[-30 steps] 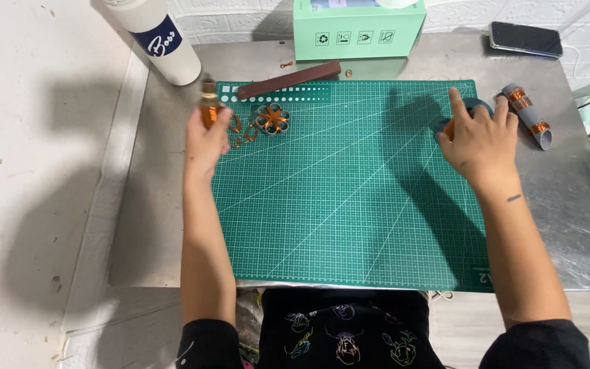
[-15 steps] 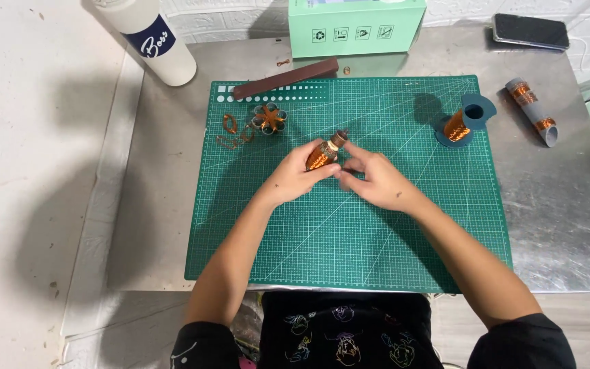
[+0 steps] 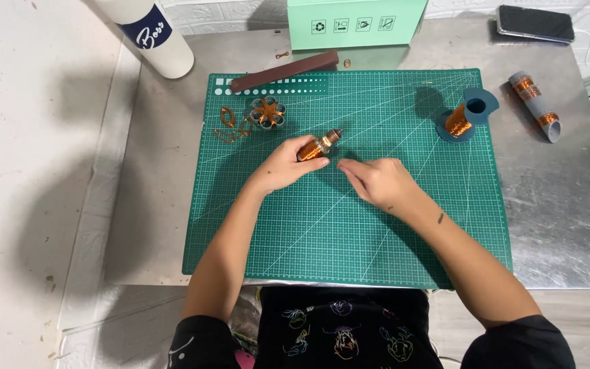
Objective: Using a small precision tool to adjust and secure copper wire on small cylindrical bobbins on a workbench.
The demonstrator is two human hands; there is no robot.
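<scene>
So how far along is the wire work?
Done: one wire flower and a few loose petals lie on the mat. In hand: left hand grips a small wire bobbin; right hand rests empty alongside. Left: the petals lie unjoined.

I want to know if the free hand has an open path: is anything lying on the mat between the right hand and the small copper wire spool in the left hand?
Nothing visible does. Only bare green cutting mat lies between the right hand and the copper wire spool that the left hand holds.

Small spool (image 3: 314, 147) on mat (image 3: 349, 232), between wire flower (image 3: 268, 113) and possibly upright bobbin (image 3: 464, 116).
</scene>
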